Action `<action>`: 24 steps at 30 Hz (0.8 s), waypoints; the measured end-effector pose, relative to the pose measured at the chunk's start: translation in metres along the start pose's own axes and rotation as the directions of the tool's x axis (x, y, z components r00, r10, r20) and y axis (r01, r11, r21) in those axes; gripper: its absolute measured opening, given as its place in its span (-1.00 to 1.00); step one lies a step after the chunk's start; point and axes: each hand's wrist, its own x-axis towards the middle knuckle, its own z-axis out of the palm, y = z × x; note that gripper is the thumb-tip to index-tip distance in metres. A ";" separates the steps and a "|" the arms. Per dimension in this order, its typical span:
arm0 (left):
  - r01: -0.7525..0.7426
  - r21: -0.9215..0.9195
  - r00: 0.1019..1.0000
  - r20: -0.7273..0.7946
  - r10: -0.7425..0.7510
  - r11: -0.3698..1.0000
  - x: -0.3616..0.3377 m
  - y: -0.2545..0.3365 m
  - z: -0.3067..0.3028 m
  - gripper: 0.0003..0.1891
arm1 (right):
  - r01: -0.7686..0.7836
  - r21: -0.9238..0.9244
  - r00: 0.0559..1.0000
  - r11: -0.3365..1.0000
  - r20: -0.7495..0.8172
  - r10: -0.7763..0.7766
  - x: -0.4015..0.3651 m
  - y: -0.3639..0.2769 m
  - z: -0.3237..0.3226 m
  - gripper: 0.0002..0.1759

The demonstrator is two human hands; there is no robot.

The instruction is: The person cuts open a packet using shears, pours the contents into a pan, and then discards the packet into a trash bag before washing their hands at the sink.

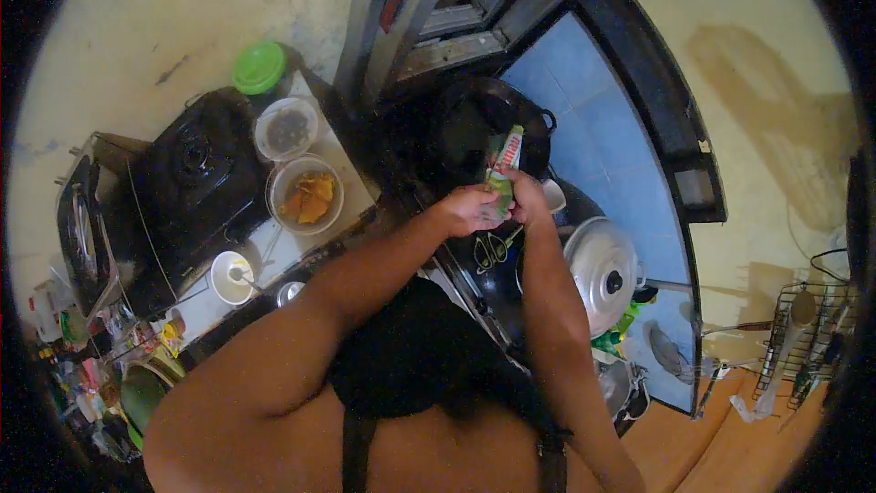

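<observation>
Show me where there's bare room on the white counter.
There looks to be a small patch on the counter between the tub of orange pieces and the white cup, and a narrow strip right of that tub. It's crowded between the black stove and both tubs, and at lower left among the packets.

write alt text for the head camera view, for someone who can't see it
Two bare hands, left and right, hold a green and white packet with red lettering near a dark wok. To the right is a pot with a silver lid; to the left, a round container holds orange-brown pieces.
</observation>
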 end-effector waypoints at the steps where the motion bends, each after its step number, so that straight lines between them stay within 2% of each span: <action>1: -0.001 0.000 1.000 -0.001 0.001 1.000 0.000 0.000 0.000 -0.69 | 0.000 0.000 1.000 1.000 0.001 0.000 -0.001 0.000 -0.003 -0.76; 3: 0.001 0.068 1.000 0.011 -0.002 0.998 0.000 0.001 -0.003 -0.73 | -0.121 -0.041 0.970 0.992 0.208 0.127 -0.002 -0.001 -0.011 -0.74; 7: 0.011 0.176 1.000 0.007 -0.013 0.984 -0.001 -0.001 -0.009 -0.78 | -0.138 -0.138 0.969 0.981 0.188 0.163 -0.001 -0.004 -0.007 -0.74; 9: 0.004 0.255 0.994 -0.104 0.023 0.967 -0.003 -0.006 -0.008 -0.83 | -0.129 -0.003 0.954 0.992 0.272 0.125 -0.005 -0.007 -0.003 -0.73; 10: 0.003 0.254 0.994 -0.105 0.024 0.967 -0.006 -0.009 -0.005 -0.83 | -0.130 -0.004 0.953 0.991 0.274 0.126 -0.003 -0.006 -0.002 -0.73; 12: 0.021 0.174 0.981 -0.193 0.013 0.984 -0.012 -0.013 0.001 -0.83 | -0.086 -0.032 0.979 0.996 0.181 0.090 0.005 -0.005 -0.002 -0.74; 13: 0.020 0.174 0.981 -0.194 0.014 0.985 -0.012 -0.012 0.005 -0.83 | -0.087 -0.032 0.979 0.996 0.183 0.091 0.012 -0.002 -0.005 -0.74; 15: 0.045 0.152 0.932 -0.362 0.013 0.987 -0.009 -0.014 0.009 -0.85 | -0.092 -0.038 0.990 0.995 0.100 0.095 0.021 0.001 -0.003 -0.78; 16: 0.044 0.150 0.931 -0.364 0.014 0.988 -0.010 -0.017 0.005 -0.85 | -0.094 -0.040 0.990 0.995 0.102 0.098 0.022 0.000 0.000 -0.78; 18: -0.096 0.435 0.975 -0.141 0.173 0.895 -0.010 -0.026 -0.007 -0.88 | -0.100 -0.119 0.995 0.988 -0.039 0.096 0.020 -0.002 0.010 -0.80; 19: -0.096 0.434 0.974 -0.144 0.174 0.896 -0.010 -0.030 -0.009 -0.88 | -0.103 -0.119 0.994 0.988 -0.037 0.099 0.011 -0.010 0.022 -0.80; 21: -0.087 0.312 0.957 -0.237 0.166 0.946 -0.008 -0.038 -0.011 -0.89 | -0.101 -0.517 0.978 0.850 -0.207 -0.010 -0.005 -0.023 0.040 -0.81; 22: -0.086 0.311 0.956 -0.240 0.166 0.946 0.008 -0.052 -0.032 -0.89 | 0.049 -0.644 0.974 0.763 -0.138 -0.179 0.043 0.007 0.001 -0.81; 23: -0.097 0.739 0.941 -0.152 0.304 0.667 0.035 -0.073 -0.066 -0.87 | 0.181 -0.763 0.936 0.621 -0.061 -0.348 0.091 0.036 -0.038 -0.81; 24: -0.081 0.974 0.926 -0.006 0.378 0.213 0.050 -0.084 -0.084 -0.86 | 0.273 -0.852 0.866 0.448 0.015 -0.499 0.137 0.065 -0.076 -0.80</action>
